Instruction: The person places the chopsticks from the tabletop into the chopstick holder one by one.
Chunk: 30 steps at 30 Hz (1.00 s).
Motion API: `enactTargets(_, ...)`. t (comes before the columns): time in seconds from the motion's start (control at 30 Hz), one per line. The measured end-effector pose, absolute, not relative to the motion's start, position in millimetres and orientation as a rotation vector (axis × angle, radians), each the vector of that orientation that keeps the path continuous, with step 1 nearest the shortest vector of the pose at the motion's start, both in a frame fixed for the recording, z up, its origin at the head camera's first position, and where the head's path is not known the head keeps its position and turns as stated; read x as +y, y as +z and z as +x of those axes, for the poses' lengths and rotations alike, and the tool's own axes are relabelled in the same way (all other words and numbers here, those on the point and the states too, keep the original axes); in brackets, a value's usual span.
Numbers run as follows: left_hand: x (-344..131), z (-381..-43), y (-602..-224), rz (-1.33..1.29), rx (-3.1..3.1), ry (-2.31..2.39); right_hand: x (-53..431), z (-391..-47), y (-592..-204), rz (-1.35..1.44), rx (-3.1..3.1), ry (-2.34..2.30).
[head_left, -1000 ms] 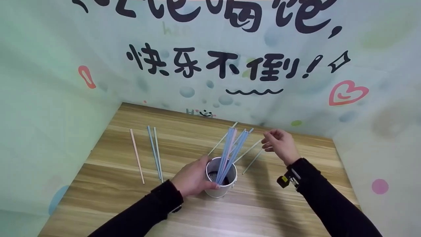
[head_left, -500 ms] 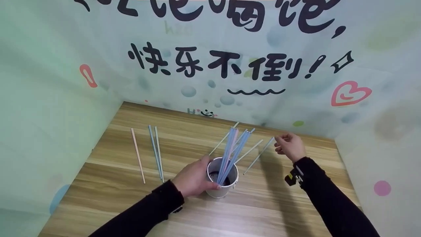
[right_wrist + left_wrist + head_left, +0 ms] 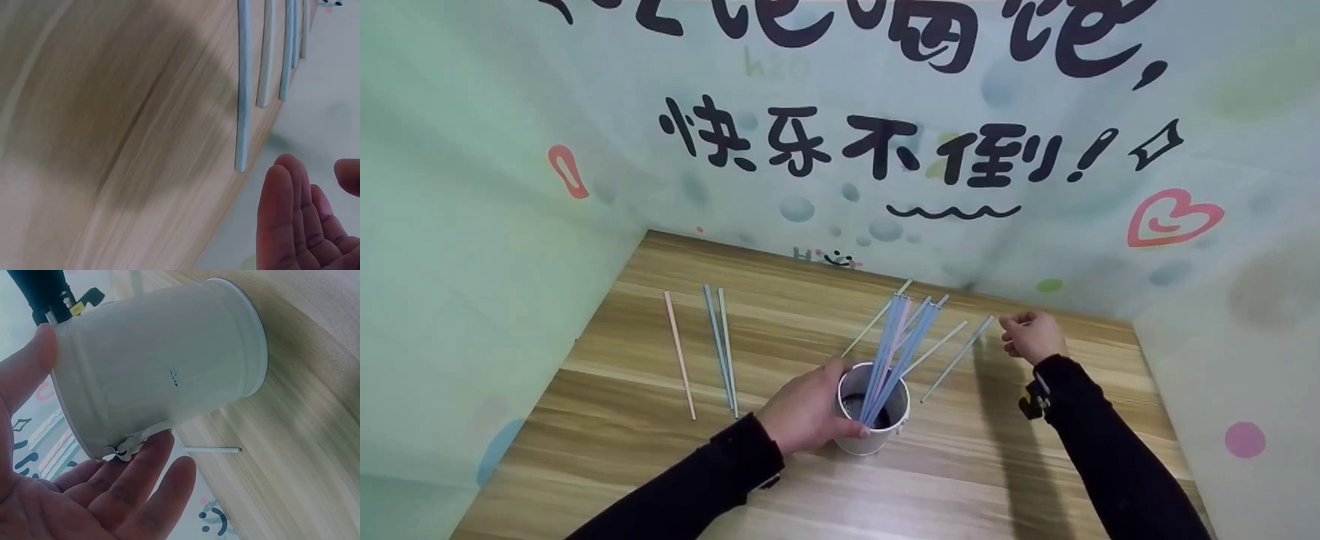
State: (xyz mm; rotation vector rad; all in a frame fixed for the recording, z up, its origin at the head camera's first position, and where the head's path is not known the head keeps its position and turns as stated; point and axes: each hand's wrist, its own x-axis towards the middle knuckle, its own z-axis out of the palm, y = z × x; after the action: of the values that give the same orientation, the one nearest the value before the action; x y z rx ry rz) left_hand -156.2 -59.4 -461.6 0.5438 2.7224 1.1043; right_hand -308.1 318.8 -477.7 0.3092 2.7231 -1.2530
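My left hand grips a small white metal bucket, thumb on the near rim and fingers along its far side by the handle's hinge. Several blue straws and a pink straw lean inside it, their tops sticking out high above the rim. Past the bucket's right side, my right hand hovers with loosely bent fingers and nothing between them. A pale blue straw lies on the table just left of those fingertips, apart from them. In the right wrist view the thumb stands away from the fingers.
On the left of the wooden table lie a pink straw, a blue straw and a pale straw. Two more pale straws lie behind the bucket. A printed cloth wall borders the table's back.
My right hand has moved right, from over the pale blue straw to just beyond its far end, leaving the straw on the table. My left hand keeps its grip on the bucket.
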Motion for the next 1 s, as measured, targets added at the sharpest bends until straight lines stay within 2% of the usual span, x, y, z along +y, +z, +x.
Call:
enactTargets(0.43,-59,-154,-462,0.530,2.742,1.059,324,-332,-492,0.320,2.688,-1.158)
enactTargets(1.0,-59,-156,-460,0.514,2.750,1.025,321,-347,-497,0.292,2.744,-0.866)
